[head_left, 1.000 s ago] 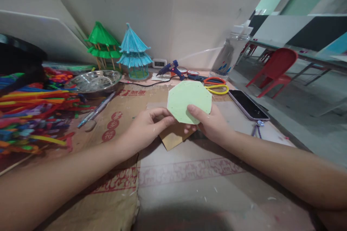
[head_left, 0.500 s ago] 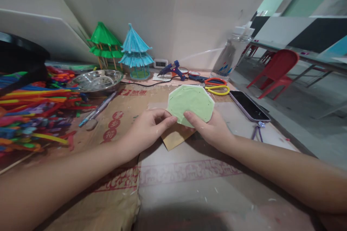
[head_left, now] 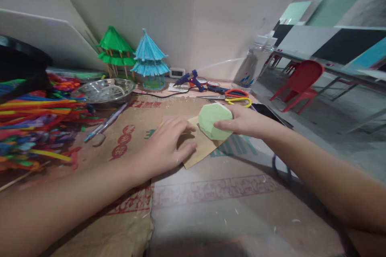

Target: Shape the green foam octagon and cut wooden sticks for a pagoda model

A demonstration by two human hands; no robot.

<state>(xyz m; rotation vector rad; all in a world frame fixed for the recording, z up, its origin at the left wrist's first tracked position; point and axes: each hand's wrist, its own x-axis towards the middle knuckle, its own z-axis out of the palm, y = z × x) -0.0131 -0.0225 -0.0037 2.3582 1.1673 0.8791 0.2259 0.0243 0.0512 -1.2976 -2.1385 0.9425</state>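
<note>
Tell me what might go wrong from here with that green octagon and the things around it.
Only the right hand holds the green octagon, gripping one side, so it could perhaps slip or bend; the left hand is off it.

The scissors lie just beyond with their metal exposed, so a careless reach might nick a finger.

The glue gun shows a red light, so its tip may be hot enough to burn.
</note>
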